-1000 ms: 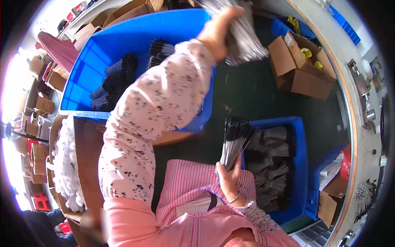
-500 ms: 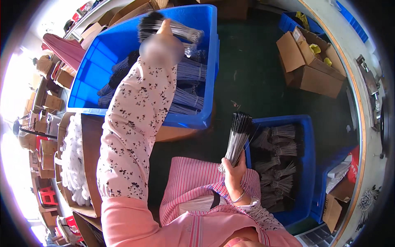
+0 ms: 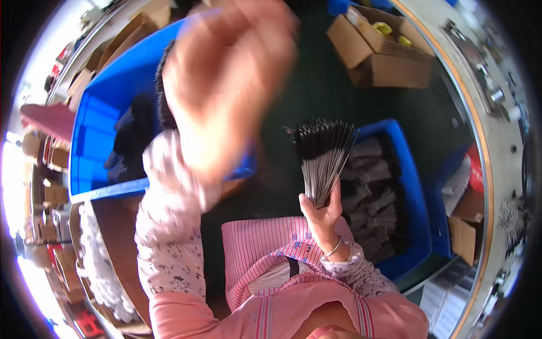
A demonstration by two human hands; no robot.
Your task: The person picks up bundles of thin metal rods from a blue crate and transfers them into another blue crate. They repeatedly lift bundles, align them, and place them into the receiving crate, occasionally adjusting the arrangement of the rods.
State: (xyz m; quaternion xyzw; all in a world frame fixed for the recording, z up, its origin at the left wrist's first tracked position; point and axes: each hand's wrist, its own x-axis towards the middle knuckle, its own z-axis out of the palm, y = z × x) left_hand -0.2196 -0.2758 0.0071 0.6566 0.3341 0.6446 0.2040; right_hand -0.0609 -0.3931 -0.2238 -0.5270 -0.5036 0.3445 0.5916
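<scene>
In my right hand (image 3: 324,217) is a bundle of thin wire-stemmed brushes (image 3: 324,161), gripped by the silvery stems. Their black bristled ends fan out upward. Raised over the large blue bin (image 3: 93,135), my left hand (image 3: 226,85) is smeared by motion, and its fingers are not readable. A black bristly edge (image 3: 162,90) shows just beside it; whether that hand holds it I cannot tell. More dark bundles (image 3: 132,138) lie inside this bin. A smaller blue bin (image 3: 415,198) at the right contains several grey and black bundles (image 3: 372,198), partly behind my right hand.
An open cardboard box (image 3: 389,68) with yellow items stands at the far right. Left of me, a carton (image 3: 118,243) holds white fluffy pieces (image 3: 101,260). Along the right runs a wood-edged bench (image 3: 471,107). Striped pink apron cloth (image 3: 259,243) covers my lap.
My left hand has risen from the bundle in the large bin toward the camera. The bundle in my right hand has moved slightly upward, and its tips are spread wider. The view has shifted.
</scene>
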